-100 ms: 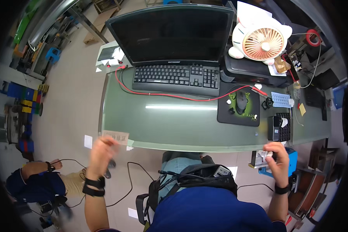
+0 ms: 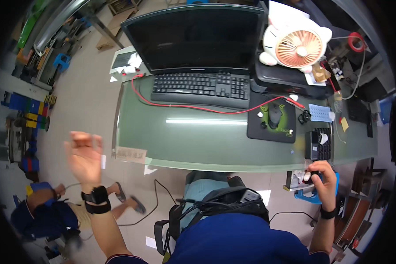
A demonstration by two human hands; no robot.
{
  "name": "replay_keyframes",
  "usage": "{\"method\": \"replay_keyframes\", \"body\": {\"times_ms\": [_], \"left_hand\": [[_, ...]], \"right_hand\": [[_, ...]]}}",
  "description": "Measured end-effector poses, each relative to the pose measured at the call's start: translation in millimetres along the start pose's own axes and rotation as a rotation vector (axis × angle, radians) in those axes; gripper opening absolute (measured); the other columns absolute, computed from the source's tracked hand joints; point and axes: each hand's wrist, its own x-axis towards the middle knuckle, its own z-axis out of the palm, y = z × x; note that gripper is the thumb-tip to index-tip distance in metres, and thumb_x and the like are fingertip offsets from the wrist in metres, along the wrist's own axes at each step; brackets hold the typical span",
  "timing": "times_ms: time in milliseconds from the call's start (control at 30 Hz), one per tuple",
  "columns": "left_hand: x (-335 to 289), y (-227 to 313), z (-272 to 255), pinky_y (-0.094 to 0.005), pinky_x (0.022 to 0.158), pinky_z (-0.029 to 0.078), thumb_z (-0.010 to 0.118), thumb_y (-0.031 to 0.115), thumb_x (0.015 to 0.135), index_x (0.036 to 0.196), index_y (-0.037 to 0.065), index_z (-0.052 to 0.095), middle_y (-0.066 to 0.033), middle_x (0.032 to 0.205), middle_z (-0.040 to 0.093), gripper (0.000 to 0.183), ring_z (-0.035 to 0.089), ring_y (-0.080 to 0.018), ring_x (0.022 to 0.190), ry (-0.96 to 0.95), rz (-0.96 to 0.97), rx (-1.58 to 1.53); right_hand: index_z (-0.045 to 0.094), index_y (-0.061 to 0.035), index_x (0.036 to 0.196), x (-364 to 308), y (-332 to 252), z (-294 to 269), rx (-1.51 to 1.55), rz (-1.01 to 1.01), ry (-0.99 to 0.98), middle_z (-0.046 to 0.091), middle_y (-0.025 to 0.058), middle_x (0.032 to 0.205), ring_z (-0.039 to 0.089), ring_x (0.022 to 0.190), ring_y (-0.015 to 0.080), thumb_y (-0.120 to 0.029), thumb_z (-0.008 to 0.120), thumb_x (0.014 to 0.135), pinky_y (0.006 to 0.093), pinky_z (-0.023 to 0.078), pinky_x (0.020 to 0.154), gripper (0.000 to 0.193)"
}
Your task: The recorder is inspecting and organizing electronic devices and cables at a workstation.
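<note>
My left hand (image 2: 86, 157) is raised off the desk's left edge, over the floor. Its fingers are spread and nothing is in them. Beside it, a tan label (image 2: 131, 155) lies on the near left corner of the green desk (image 2: 198, 145). My right hand (image 2: 324, 179) hovers past the near right edge of the desk, with thumb and fingers curled toward each other. Small white pieces (image 2: 307, 176) show beside its fingertips, over a small tray (image 2: 289, 183); whether the fingers hold one is unclear. A black band circles each wrist.
A monitor (image 2: 193, 42), keyboard (image 2: 200, 87), mouse (image 2: 274, 115) on its pad, printer (image 2: 290, 83) and white fan (image 2: 300, 48) stand on the desk. A red cable (image 2: 198, 109) crosses it. A black box (image 2: 312, 145) sits near my right hand. Another person (image 2: 48, 211) is low at left.
My left hand has moved left, away from the label, and its fingers have spread. My right hand has shifted slightly right. The person at left has moved, and their feet now show.
</note>
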Motion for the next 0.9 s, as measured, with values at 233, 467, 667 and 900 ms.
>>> {"method": "replay_keyframes", "body": {"times_ms": [233, 467, 667, 900], "left_hand": [[14, -97, 86, -0.0312, 0.080, 0.046, 0.047, 0.023, 0.098, 0.097, 0.008, 0.049, -0.0011, 0.081, 0.045, 0.014, 0.049, -0.0128, 0.077, -0.148, -0.308, 0.470], [-3, -207, 106, -0.0297, 0.078, 0.048, 0.048, 0.018, 0.097, 0.097, 0.004, 0.055, -0.0034, 0.082, 0.057, 0.016, 0.056, -0.0132, 0.077, -0.432, -0.895, 0.744], [-31, -224, 125, -0.0292, 0.086, 0.046, 0.048, 0.007, 0.094, 0.103, 0.000, 0.058, -0.0065, 0.091, 0.062, 0.015, 0.060, -0.0142, 0.090, -0.855, -1.129, 0.933], [-82, -264, 172, -0.0376, 0.100, 0.039, 0.068, 0.014, 0.083, 0.111, 0.006, 0.060, -0.0101, 0.115, 0.059, 0.031, 0.054, -0.0255, 0.111, -1.807, -0.832, 0.937]], "right_hand": [[0.063, -0.0030, 0.098, -4, 26, -56, -0.171, -0.045, -0.275, 0.064, 0.0076, 0.095, 0.060, 0.091, 0.0212, -0.015, 0.063, 0.086, 0.0327, 0.047, 0.081, 0.017], [0.063, -0.0112, 0.096, -157, 99, -28, -0.591, 0.239, -0.373, 0.062, 0.0066, 0.101, 0.059, 0.097, 0.0280, -0.027, 0.063, 0.084, 0.0399, 0.048, 0.079, 0.020], [0.061, -0.0089, 0.103, -297, 105, 98, 0.074, 0.700, -0.542, 0.068, 0.0064, 0.090, 0.066, 0.077, 0.0269, -0.027, 0.055, 0.091, 0.0395, 0.051, 0.069, 0.023], [0.063, -0.0097, 0.105, -293, 27, 134, 0.310, 0.318, 0.006, 0.064, 0.0034, 0.096, 0.057, 0.097, 0.0228, -0.011, 0.058, 0.084, 0.0340, 0.043, 0.090, 0.022]]}}
